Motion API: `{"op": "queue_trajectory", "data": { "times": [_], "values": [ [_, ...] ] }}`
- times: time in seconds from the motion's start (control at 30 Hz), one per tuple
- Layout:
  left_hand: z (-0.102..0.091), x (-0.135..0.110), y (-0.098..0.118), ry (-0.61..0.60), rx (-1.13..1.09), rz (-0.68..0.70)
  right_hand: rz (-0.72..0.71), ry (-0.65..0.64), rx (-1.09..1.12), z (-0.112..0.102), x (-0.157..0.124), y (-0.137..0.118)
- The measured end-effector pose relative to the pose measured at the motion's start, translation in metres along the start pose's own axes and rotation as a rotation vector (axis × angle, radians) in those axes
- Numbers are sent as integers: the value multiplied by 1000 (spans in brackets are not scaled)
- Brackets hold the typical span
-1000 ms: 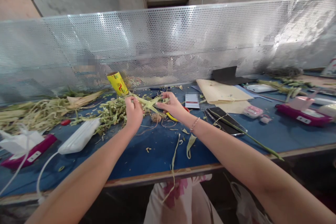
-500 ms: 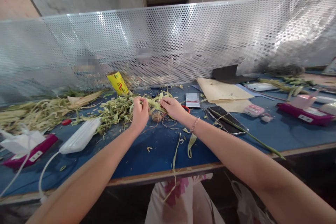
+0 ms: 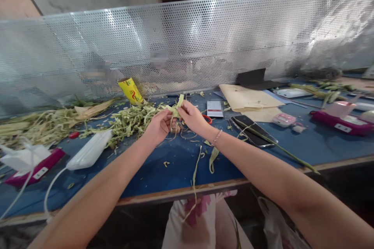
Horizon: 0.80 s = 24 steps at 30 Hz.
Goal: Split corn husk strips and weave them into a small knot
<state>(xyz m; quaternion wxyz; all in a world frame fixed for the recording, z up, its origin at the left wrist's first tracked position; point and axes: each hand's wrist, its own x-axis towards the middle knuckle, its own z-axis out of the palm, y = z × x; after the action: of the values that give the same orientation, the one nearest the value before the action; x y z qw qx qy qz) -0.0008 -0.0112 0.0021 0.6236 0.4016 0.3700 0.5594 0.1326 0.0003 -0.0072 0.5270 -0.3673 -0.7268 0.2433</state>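
Over the blue table, my left hand (image 3: 160, 125) and my right hand (image 3: 190, 116) work close together on a pale green strip of dried leaf (image 3: 180, 103). The fingers of my right hand pinch it, and its end sticks up above them. My left thumb and forefinger are closed on its other side, the remaining fingers curled loosely. Just below my hands lies a small ball of brown twine (image 3: 175, 127), partly hidden. Left of my left hand spreads a heap of short, knotted green leaf pieces (image 3: 128, 122).
A yellow tube (image 3: 130, 90) stands tilted by the perforated metal screen (image 3: 181, 42). On the left are dried husks (image 3: 32, 124), a white power bank (image 3: 90, 151) and a purple socket strip (image 3: 35, 169). To the right lie a phone (image 3: 257, 132), brown paper (image 3: 248, 99) and a pink case (image 3: 284, 120).
My left hand has turned, palm more upward, and moved right toward my right hand. The strip, stretched between my hands before, now points upward from my right fingers.
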Motion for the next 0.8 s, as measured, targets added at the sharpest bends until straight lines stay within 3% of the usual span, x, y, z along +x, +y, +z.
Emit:
{"op": "queue_trajectory", "data": {
  "times": [0.17,0.3,0.57,0.8],
  "values": [
    [-3,3,-4,-4,84,54,8,-93,42,4,1,7],
    [-2,2,-8,-91,173,122,2,-97,46,5,1,7],
    [-3,2,-6,-125,14,-12,20,-93,72,3,1,7],
    [4,-7,2,-197,190,53,-73,-73,-206,0,-5,-1]
  ]
}}
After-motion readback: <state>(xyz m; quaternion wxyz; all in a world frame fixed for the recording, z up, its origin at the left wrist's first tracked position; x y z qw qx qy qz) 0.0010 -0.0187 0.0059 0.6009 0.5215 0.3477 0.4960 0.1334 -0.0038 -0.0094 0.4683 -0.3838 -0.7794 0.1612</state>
